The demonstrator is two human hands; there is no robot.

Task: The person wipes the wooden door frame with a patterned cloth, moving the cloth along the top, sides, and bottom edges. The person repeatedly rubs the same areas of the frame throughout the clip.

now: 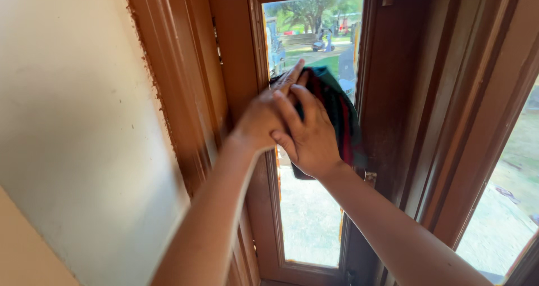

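Narrow glass pane point(311, 207) in a brown wooden frame point(255, 95), cream wall point(84, 123) at left. Dark green-and-red cloth point(337, 109), soft and bunched, lies against the glass. Right hand point(309, 137) presses flat on it; left hand point(266, 114) overlaps, fingers extended, neither gripping.

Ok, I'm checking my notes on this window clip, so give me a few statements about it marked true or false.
1. Both hands press a dark cloth against the window glass. True.
2. The left hand lies partly under the right hand. True.
3. The window frame is white. False: it is brown wood.
4. The cloth hangs on the wall. False: it is against the glass, under the hands.
5. Trees and grass show through the glass. True.
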